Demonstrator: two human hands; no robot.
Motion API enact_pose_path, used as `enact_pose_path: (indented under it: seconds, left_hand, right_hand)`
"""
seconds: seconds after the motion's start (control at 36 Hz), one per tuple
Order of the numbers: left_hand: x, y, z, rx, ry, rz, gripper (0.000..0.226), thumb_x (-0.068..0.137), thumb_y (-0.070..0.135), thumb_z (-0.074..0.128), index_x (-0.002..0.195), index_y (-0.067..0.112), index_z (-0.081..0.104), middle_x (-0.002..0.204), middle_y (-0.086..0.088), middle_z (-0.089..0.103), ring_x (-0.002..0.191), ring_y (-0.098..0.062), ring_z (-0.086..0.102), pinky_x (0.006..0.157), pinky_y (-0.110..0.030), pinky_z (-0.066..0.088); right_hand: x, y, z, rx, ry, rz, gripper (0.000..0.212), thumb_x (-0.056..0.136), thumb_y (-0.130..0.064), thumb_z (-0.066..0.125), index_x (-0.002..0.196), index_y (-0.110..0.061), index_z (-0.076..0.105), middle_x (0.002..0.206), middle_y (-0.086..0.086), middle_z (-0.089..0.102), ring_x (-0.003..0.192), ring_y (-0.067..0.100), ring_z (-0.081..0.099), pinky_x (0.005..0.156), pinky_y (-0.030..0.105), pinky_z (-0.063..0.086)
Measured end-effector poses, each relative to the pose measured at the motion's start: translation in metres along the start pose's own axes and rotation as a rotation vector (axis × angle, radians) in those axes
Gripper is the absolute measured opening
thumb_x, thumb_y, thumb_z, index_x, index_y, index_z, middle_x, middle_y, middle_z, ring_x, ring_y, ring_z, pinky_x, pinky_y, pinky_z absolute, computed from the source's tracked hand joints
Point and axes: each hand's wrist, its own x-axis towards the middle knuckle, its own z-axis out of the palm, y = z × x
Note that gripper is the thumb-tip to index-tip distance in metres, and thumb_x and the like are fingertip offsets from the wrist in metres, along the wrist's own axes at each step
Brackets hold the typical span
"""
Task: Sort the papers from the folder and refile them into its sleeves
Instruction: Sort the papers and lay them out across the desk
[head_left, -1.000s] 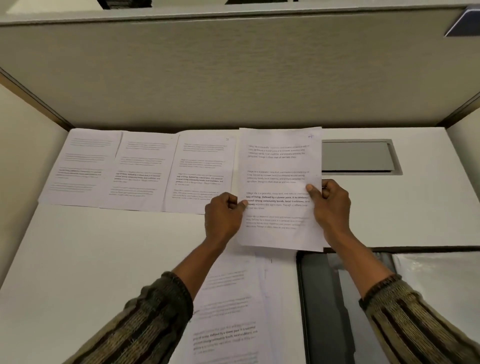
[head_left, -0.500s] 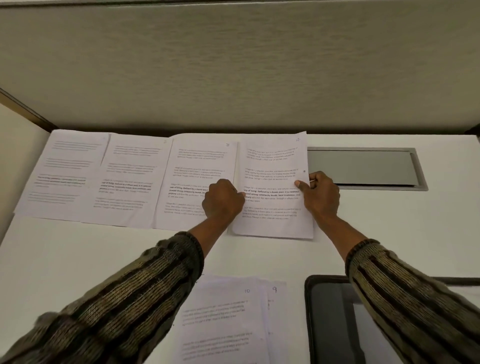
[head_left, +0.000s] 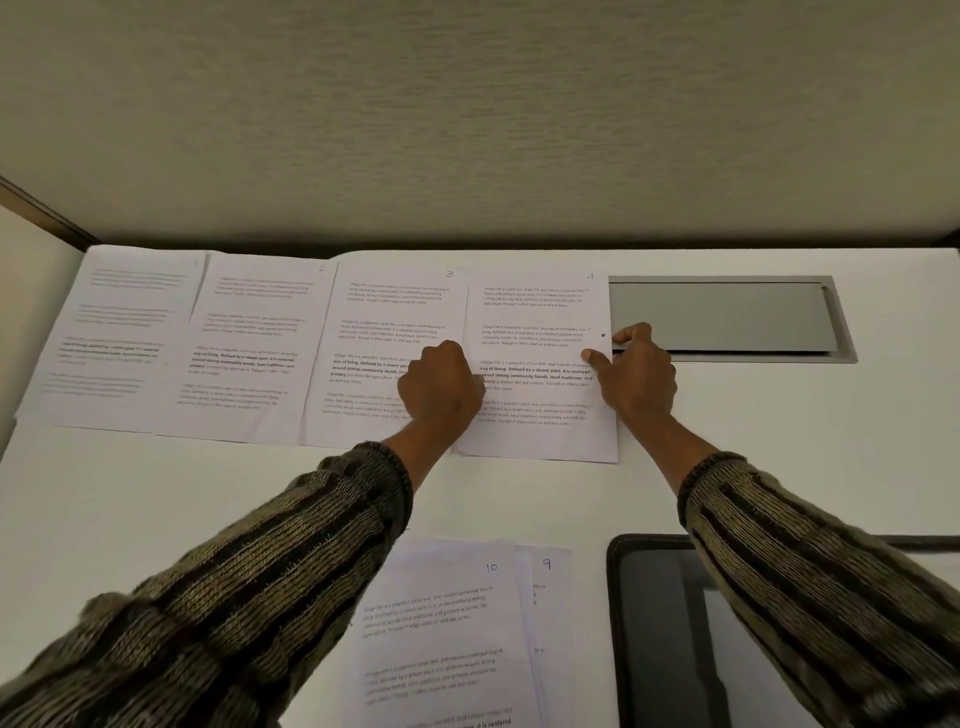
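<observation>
Beige partition wall (head_left: 467, 130) behind. White desk (head_left: 156, 509) below. Row of sheets (head_left: 249, 353) along back edge. Black folder (head_left: 660, 623) near right. Loose stack (head_left: 441, 623) near front, tops numbered 10, 9. Sheet 4 (head_left: 540, 322) flat at row's right end, just beside grey hatch (head_left: 727, 317). Right hand (head_left: 636, 374) pinches its right edge. Left hand (head_left: 441, 384) fisted on left edge, grip hidden.

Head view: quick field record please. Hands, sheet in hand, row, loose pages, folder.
left hand: holds sheet 4's left edge
right hand: pinches its right edge, thumb on top
sheet 4: rightmost of the far row, beside sheet 3
page 10: near edge, lying over page 9
folder: dark, near right
</observation>
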Motion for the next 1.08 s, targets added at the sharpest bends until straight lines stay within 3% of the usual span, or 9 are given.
enact_pose_path:
  seconds: [0.36, 0.5, 0.64, 0.75, 0.89, 1.08]
  left_hand:
    - [0.0, 0.0, -0.007, 0.022, -0.018, 0.018, 0.046, 0.097, 0.048, 0.073, 0.119, 0.01, 0.063, 0.116, -0.008, 0.068, 0.108, -0.032, 0.068, 0.079, -0.037, 0.047]
    - [-0.017, -0.006, -0.018, -0.005, 0.043, 0.047, 0.042, 0.1, 0.049, 0.068, 0.113, 0.01, 0.064, 0.114, -0.01, 0.069, 0.104, -0.032, 0.068, 0.081, -0.038, 0.048]
    - [-0.054, -0.019, -0.024, -0.027, -0.01, 0.008, 0.047, 0.1, 0.052, 0.066, 0.118, 0.008, 0.064, 0.121, -0.013, 0.067, 0.112, -0.036, 0.065, 0.081, -0.037, 0.04]
    - [-0.099, -0.038, -0.013, -0.06, -0.088, -0.046, 0.053, 0.098, 0.059, 0.065, 0.118, 0.01, 0.062, 0.12, -0.012, 0.067, 0.112, -0.036, 0.065, 0.081, -0.038, 0.041]
    - [-0.17, -0.071, 0.019, -0.096, -0.181, -0.084, 0.055, 0.094, 0.067, 0.063, 0.108, 0.015, 0.069, 0.111, -0.006, 0.071, 0.103, -0.032, 0.069, 0.081, -0.038, 0.052]
    - [-0.258, -0.103, 0.058, -0.232, -0.231, -0.11, 0.052, 0.094, 0.066, 0.064, 0.101, 0.015, 0.066, 0.1, -0.002, 0.071, 0.099, -0.026, 0.069, 0.083, -0.04, 0.057]
  right_hand:
    - [-0.002, 0.001, -0.004, -0.03, 0.007, 0.011, 0.046, 0.094, -0.046, 0.074, 0.12, -0.014, 0.053, 0.114, 0.008, 0.07, 0.104, 0.032, 0.066, 0.081, 0.041, 0.049]
    - [-0.025, 0.005, -0.012, -0.027, 0.06, 0.037, 0.045, 0.096, -0.038, 0.072, 0.127, -0.013, 0.051, 0.124, 0.013, 0.063, 0.111, 0.037, 0.062, 0.089, 0.045, 0.048]
    - [-0.078, 0.014, -0.022, 0.04, 0.074, -0.01, 0.024, 0.095, -0.03, 0.073, 0.113, -0.02, 0.061, 0.109, 0.003, 0.067, 0.099, 0.025, 0.065, 0.084, 0.038, 0.049]
    - [-0.143, 0.021, -0.026, 0.13, 0.003, -0.028, 0.016, 0.093, -0.028, 0.076, 0.103, -0.024, 0.065, 0.095, -0.006, 0.069, 0.084, 0.011, 0.063, 0.077, 0.03, 0.048]
    - [-0.228, 0.043, -0.02, 0.215, -0.179, -0.011, 0.009, 0.095, -0.024, 0.075, 0.099, -0.022, 0.068, 0.092, -0.012, 0.068, 0.083, 0.003, 0.064, 0.071, 0.018, 0.049]
    - [-0.313, 0.083, 0.008, 0.093, -0.322, 0.043, 0.013, 0.095, -0.028, 0.074, 0.106, -0.023, 0.069, 0.095, -0.01, 0.07, 0.088, 0.008, 0.067, 0.076, 0.029, 0.058]
